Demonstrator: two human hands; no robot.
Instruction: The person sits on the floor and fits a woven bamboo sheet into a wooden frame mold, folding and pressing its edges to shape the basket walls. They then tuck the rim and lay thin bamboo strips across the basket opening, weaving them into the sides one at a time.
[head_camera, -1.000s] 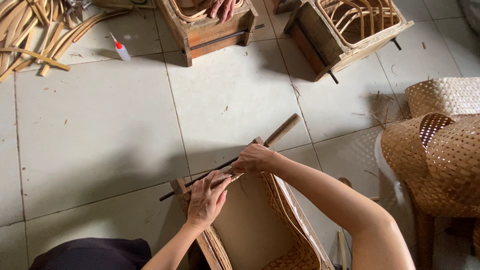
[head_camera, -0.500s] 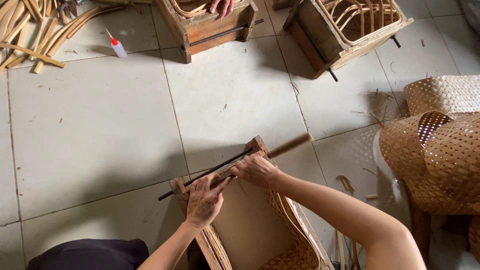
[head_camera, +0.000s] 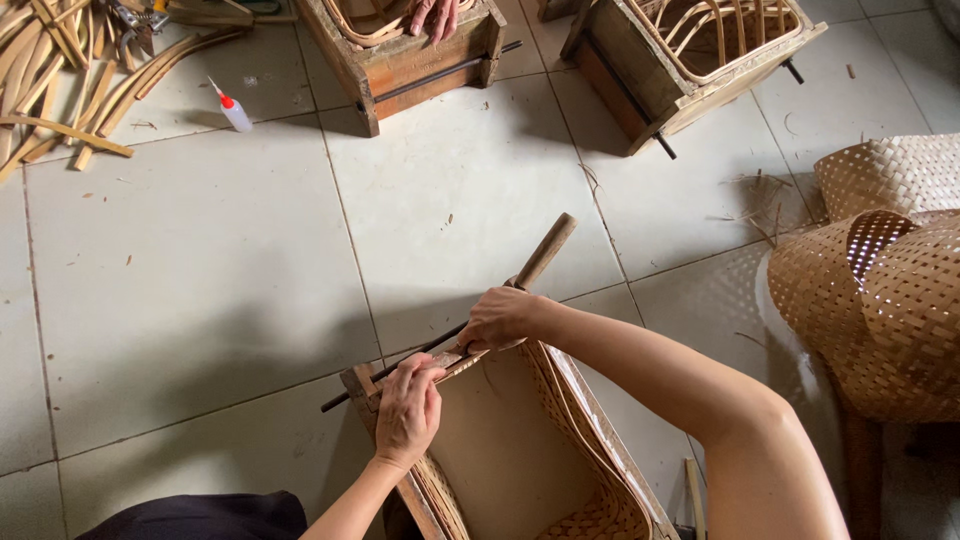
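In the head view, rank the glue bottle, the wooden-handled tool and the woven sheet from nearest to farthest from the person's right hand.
1. Wooden-handled tool: gripped in the right hand.
2. Woven sheet: far right, on the floor.
3. Glue bottle: upper left, by the cane strips.

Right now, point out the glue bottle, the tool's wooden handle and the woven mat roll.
glue bottle (head_camera: 234, 113): head view, white body below the red cap.
wooden handle (head_camera: 546, 250): head view, mid-shaft.
woven mat roll (head_camera: 880, 300): head view, outer curved face.

Head camera, looking down (close), tiled floor
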